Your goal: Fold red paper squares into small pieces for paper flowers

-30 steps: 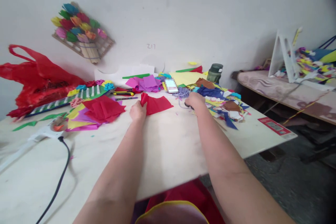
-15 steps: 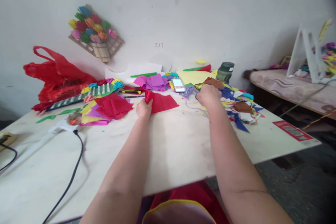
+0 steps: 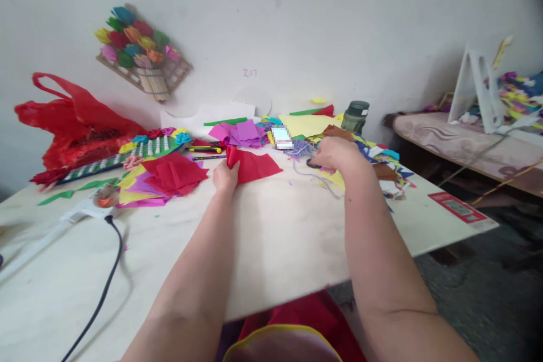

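My left hand is closed in a pinch on the near corner of a red paper sheet, which lies flat on the pale table. My right hand is curled around a small dark thing that I cannot name, right beside a tangle of purple yarn. A strand of that yarn trails over the table below the hand. Under and behind the right hand lies a heap of coloured paper scraps.
A stack of red, yellow and purple sheets lies to the left, with a red plastic bag beyond it. A black cable and white power strip cross the left side. A dark green bottle stands at the back wall.
My right hand moved left from the scrap heap toward the yarn and now shows the dark thing at its fingertips. My left hand stayed on the red sheet. The camera swung slightly.
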Motion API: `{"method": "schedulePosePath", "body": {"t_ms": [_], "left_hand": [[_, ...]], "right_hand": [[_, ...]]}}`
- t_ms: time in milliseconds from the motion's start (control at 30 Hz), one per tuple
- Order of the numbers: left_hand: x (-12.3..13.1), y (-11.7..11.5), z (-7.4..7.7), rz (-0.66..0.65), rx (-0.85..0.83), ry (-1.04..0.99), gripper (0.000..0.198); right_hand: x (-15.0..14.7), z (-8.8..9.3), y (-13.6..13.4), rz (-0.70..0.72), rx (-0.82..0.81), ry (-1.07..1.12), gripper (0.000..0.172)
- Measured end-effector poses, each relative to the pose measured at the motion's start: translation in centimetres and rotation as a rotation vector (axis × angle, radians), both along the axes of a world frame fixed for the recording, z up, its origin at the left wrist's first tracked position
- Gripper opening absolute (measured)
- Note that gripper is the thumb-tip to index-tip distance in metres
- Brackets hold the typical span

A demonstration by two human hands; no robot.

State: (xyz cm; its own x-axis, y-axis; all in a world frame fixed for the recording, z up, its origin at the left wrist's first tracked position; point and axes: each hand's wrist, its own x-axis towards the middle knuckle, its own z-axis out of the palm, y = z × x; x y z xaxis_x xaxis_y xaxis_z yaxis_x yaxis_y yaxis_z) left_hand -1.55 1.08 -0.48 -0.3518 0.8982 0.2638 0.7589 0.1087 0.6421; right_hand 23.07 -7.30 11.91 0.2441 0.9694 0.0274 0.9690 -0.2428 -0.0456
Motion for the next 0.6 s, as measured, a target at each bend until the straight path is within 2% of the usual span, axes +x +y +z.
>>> {"method": "schedulePosePath", "body": {"t_ms": [100,167,233,300,400,500,600], "left_hand": [[0.0,-0.1,0.0,-0.005,0.016,-0.023,0.034],[-0.1,-0.1,0.0,-0.005,0.025,-0.041,0.034],[-0.2,0.0,-0.1,0.006,0.027,-0.053,0.035],[-0.4,0.3,-0.2,0.019,0.034,-0.07,0.036],[-0.9,0.9,-0.6,0.016,0.076,-0.121,0.038],[-1.4,1.4,-0.8,0.012,0.095,-0.17,0.039],[-1.9,1.7,-0.9,0.021,0.11,-0.208,0.039]], "right_hand": [[-1.3,1.1,-1.1,0.049,0.023,0.084,0.023],[-2.0,0.7,-0.9,0.117,-0.013,0.245,0.022],[-2.8,-0.7,0.0,0.252,-0.038,0.501,0.022],[-3.8,-2.9,1.3,0.4,-0.031,0.807,0.023],[-5.4,-6.3,3.5,0.51,-0.122,1.162,0.03],[-6.7,-8.5,5.1,0.519,-0.244,1.335,0.036],[-7.3,-9.0,6.1,0.553,-0.33,1.37,0.04]]}}
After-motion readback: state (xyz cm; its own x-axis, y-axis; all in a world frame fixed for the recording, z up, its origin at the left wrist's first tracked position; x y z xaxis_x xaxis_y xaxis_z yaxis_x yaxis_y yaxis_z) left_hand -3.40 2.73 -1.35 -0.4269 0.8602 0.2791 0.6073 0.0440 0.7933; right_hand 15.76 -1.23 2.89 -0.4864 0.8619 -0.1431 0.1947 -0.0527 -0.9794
